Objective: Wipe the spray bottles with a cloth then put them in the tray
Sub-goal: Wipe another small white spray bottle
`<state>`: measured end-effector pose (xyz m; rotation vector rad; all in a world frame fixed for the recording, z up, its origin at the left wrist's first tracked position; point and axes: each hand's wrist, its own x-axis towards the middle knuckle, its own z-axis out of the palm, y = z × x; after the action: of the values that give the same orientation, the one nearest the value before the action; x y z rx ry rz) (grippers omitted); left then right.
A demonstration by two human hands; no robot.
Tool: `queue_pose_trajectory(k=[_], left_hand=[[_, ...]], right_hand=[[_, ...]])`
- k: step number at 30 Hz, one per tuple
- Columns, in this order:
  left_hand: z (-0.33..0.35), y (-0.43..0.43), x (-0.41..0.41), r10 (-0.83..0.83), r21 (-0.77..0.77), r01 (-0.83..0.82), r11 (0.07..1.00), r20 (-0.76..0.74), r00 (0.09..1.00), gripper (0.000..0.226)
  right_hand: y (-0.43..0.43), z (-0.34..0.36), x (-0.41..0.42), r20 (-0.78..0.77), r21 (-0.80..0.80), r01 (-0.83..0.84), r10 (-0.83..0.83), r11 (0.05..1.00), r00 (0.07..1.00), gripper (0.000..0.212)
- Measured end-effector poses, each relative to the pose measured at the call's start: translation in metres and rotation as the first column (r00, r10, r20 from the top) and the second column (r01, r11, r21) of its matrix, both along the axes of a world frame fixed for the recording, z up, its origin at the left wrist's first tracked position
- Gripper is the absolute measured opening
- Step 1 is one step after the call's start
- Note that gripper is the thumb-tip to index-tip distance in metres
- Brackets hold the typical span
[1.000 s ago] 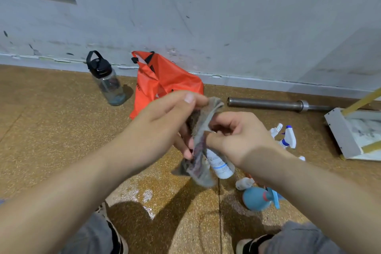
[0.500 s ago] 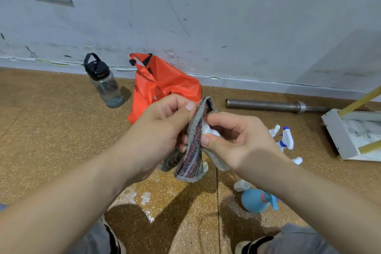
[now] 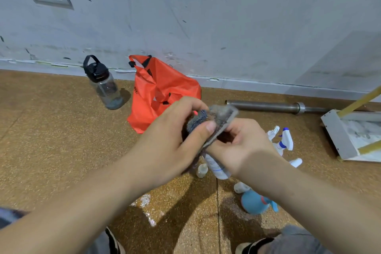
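My right hand (image 3: 239, 146) grips a small white spray bottle (image 3: 216, 166) whose lower end sticks out below the fist. My left hand (image 3: 171, 144) pinches a grey-blue patterned cloth (image 3: 214, 119) and holds it bunched over the bottle's hidden top. On the floor to the right lie a white spray bottle with a blue collar (image 3: 285, 140), a round blue spray bottle (image 3: 255, 202) and small white bottles (image 3: 202, 170). The white tray (image 3: 338, 136) sits at the far right edge.
An orange bag (image 3: 160, 88) and a clear water bottle with a black cap (image 3: 105, 86) stand by the wall. A steel bar (image 3: 268, 106) lies along the skirting. Yellow sticks (image 3: 358, 101) lean over the tray. My shoes show at the bottom edge.
My left hand has shifted the cloth up and bunched it over the bottle's top. The bottle's lower end now shows below my right hand again.
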<state>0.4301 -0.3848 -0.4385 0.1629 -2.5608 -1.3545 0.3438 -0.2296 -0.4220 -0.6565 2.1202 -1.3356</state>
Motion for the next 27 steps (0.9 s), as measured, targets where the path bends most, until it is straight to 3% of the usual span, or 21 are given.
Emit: queue_pose_trajectory(k=[2,5,9,13,17,19,21,23,25,26,27], left_hand=[[0.001,0.0,-0.002,0.042,-0.093,-0.041,0.995,0.007,0.999,0.022],[0.003,-0.002,-0.007,0.071,0.086,-0.078,0.993,0.076,0.995,0.026],[0.004,-0.012,-0.012,0.108,0.374,-0.168,0.912,0.175,0.979,0.025],[0.007,-0.017,-0.013,0.184,0.577,-0.262,0.773,0.191,0.964,0.033],[0.001,-0.009,-0.009,0.19,0.598,-0.288,0.748,0.223,0.956,0.03],[-0.002,0.0,-0.007,0.203,0.562,-0.316,0.765,0.255,0.945,0.027],[-0.01,0.01,-0.006,0.259,0.508,-0.372,0.777,0.282,0.924,0.028],[-0.024,0.017,-0.007,0.298,0.529,-0.462,0.712,0.368,0.881,0.032],[-0.034,0.017,-0.008,0.257,0.588,-0.53,0.611,0.486,0.835,0.039],[-0.036,0.016,-0.008,0.217,0.616,-0.537,0.576,0.518,0.827,0.042],[-0.036,0.015,-0.007,0.193,0.628,-0.531,0.569,0.526,0.828,0.043]], right_hand=[[-0.002,-0.002,0.0,-0.04,0.057,0.034,-0.032,0.998,0.999,0.012],[-0.004,-0.002,-0.002,-0.045,0.129,0.025,-0.019,0.991,0.999,0.006],[0.0,0.008,-0.011,0.193,0.031,-0.127,0.119,0.991,0.974,0.024],[0.01,0.025,-0.025,0.041,0.232,-0.334,0.334,0.913,0.942,0.024],[0.011,0.026,-0.02,-0.01,0.235,-0.3,0.311,0.924,0.95,0.025],[0.011,0.022,-0.016,-0.135,0.315,-0.253,0.307,0.915,0.942,0.029],[0.009,0.019,-0.014,-0.32,0.561,-0.164,0.396,0.812,0.861,0.031],[0.004,0.014,-0.01,-0.455,0.707,-0.052,0.51,0.705,0.73,0.034],[-0.002,0.005,-0.004,-0.591,0.702,-0.018,0.596,0.712,0.544,0.041],[-0.002,0.001,-0.002,-0.642,0.669,-0.009,0.584,0.743,0.496,0.049],[-0.001,-0.003,-0.002,-0.643,0.645,-0.018,0.555,0.764,0.528,0.052]])
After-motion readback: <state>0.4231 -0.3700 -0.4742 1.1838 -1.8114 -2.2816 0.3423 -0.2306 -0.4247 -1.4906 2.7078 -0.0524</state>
